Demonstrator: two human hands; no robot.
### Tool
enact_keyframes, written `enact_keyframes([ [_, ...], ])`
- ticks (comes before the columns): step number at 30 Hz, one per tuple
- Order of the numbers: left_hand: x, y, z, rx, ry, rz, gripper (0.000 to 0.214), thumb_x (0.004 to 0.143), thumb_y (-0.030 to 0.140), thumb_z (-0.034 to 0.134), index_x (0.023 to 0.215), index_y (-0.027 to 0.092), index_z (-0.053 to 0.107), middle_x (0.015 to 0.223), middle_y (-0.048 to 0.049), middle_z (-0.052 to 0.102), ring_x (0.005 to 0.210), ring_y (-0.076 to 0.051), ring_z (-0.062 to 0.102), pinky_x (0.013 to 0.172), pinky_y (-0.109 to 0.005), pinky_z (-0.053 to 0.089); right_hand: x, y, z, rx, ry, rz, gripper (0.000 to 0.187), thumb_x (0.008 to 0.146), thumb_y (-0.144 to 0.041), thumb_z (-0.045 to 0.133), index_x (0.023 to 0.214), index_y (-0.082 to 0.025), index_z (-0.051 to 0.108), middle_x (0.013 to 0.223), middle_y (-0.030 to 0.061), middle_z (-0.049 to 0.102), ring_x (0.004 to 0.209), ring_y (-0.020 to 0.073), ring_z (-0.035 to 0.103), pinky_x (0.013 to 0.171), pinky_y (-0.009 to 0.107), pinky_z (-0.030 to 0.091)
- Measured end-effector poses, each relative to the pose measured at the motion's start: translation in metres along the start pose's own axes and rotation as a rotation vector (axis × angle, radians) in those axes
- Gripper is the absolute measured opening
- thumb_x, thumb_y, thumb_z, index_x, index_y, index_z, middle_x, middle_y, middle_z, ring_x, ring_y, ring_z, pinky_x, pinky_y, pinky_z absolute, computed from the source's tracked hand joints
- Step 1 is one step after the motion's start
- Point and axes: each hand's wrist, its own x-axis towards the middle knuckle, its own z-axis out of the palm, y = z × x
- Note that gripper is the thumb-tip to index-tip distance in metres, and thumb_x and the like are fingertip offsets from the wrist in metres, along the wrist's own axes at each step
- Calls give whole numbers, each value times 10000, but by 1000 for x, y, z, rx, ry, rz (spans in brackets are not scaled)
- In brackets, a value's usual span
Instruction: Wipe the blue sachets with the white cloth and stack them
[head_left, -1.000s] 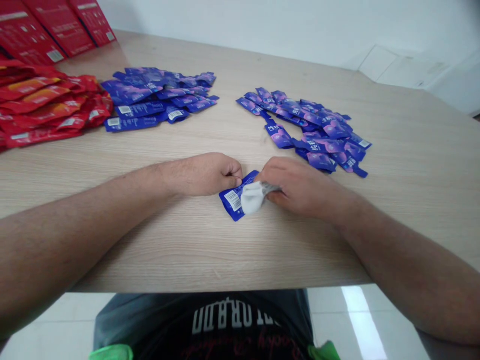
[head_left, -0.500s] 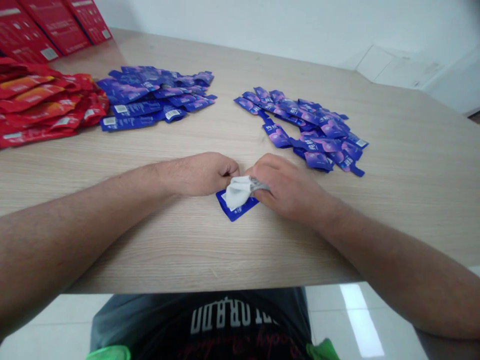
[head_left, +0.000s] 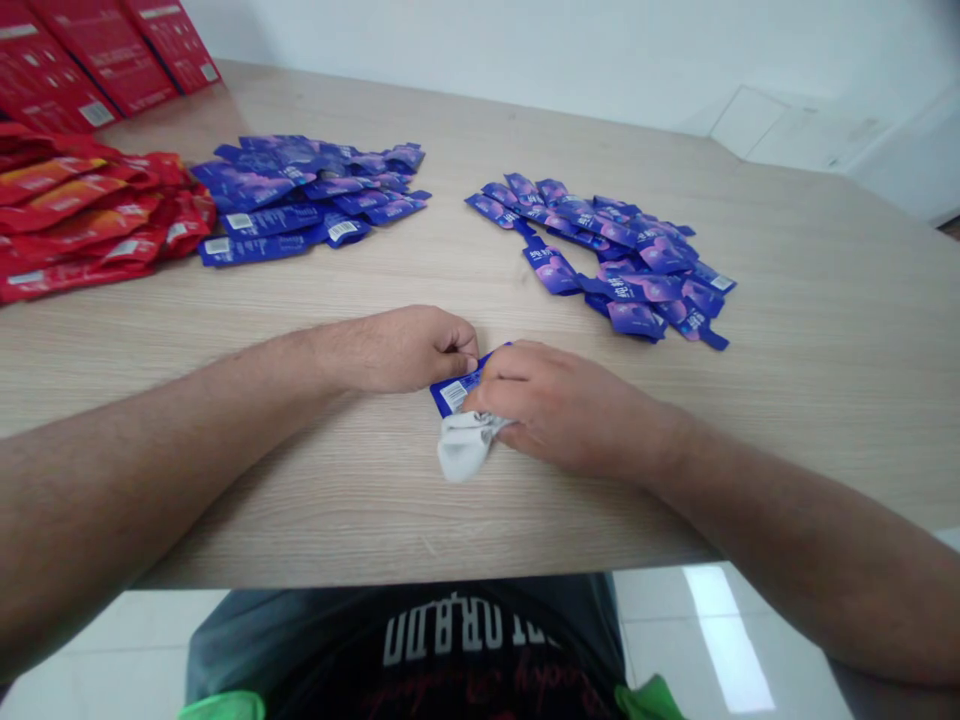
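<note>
My left hand lies curled at the upper left edge of a blue foil sachet, its fingertips pressing on the sachet. The sachet lies flat on the table, with its white barcode showing and most of the rest hidden under my fingers. My right hand covers the sachet's right part and pinches a crumpled white cloth, which hangs past the sachet's lower edge onto the wood.
Beyond my hands, the light wood table holds a pile of blue sachets, a pile of purple-blue sachets and a heap of red sachets. Red cartons stand at the far left.
My right hand has slid down and left, drawing the white cloth from the sachet's face to below its lower edge. The barcode now shows, and my left hand has barely moved.
</note>
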Motion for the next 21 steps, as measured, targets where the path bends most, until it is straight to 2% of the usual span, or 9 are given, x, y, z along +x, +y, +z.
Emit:
enact_keyframes([
  [2, 0, -1, 0, 10, 7, -10, 196, 861, 289, 488, 850, 203, 663, 688, 33, 637, 619, -115, 531, 589, -238, 334, -2, 6, -1, 1, 2, 49, 165, 908, -194, 568, 1055, -186, 641, 1057, 74, 604, 1000, 222, 551, 926, 353, 435],
  [4, 1, -1, 1, 19, 18, -29, 180, 849, 269, 496, 857, 205, 664, 685, 37, 634, 615, -112, 531, 589, -236, 334, -1, 10, -2, -9, 62, 143, 168, 902, -199, 573, 1057, -169, 631, 1019, 80, 598, 989, 228, 547, 918, 356, 435],
  [6, 1, 0, 1, 15, 23, -41, 170, 841, 252, 497, 853, 204, 659, 692, 38, 636, 624, -111, 535, 595, -231, 338, 0, 9, 0, -21, 112, 175, 161, 903, -196, 569, 1045, -156, 632, 1004, 88, 596, 986, 233, 542, 920, 365, 430],
  [10, -1, 0, 0, -5, -16, -28, 188, 867, 289, 488, 844, 201, 652, 715, 29, 645, 652, -118, 542, 603, -229, 343, 1, -1, 0, 16, -3, 0, 160, 902, -161, 561, 1026, -179, 660, 1054, 84, 612, 1012, 224, 550, 928, 359, 428],
  [12, -2, 0, -1, -1, -34, -16, 193, 880, 306, 486, 854, 204, 647, 717, 30, 645, 654, -118, 543, 603, -228, 344, -4, 7, -3, 41, -57, -19, 173, 894, -159, 576, 1041, -191, 660, 1060, 73, 618, 1006, 214, 563, 924, 347, 431],
  [14, -3, 1, -1, 11, -46, -3, 192, 890, 316, 486, 861, 206, 640, 712, 35, 642, 648, -115, 545, 604, -227, 346, -9, 24, -6, 45, -31, 62, 188, 883, -176, 599, 1065, -184, 644, 1028, 68, 621, 979, 213, 572, 906, 338, 438],
  [17, -4, 3, -2, 34, -49, 13, 202, 903, 330, 478, 844, 206, 626, 693, 41, 628, 631, -113, 542, 597, -229, 344, -12, 47, -6, -41, 123, 245, 193, 891, -249, 613, 1052, -143, 625, 995, 96, 621, 974, 245, 571, 865, 352, 442],
  [19, -4, 4, -1, 36, -51, 16, 195, 899, 317, 478, 845, 206, 628, 697, 44, 631, 638, -114, 547, 605, -229, 350, -12, 51, -6, -61, 148, 275, 207, 891, -258, 613, 1061, -140, 622, 1011, 104, 621, 998, 256, 564, 886, 363, 434],
  [21, -4, 5, -1, 35, -59, 14, 181, 890, 294, 482, 865, 209, 640, 719, 45, 646, 654, -114, 556, 618, -227, 358, -11, 47, -7, -11, 96, 210, 200, 887, -226, 608, 1076, -160, 621, 1024, 89, 627, 1014, 244, 563, 910, 355, 426],
])
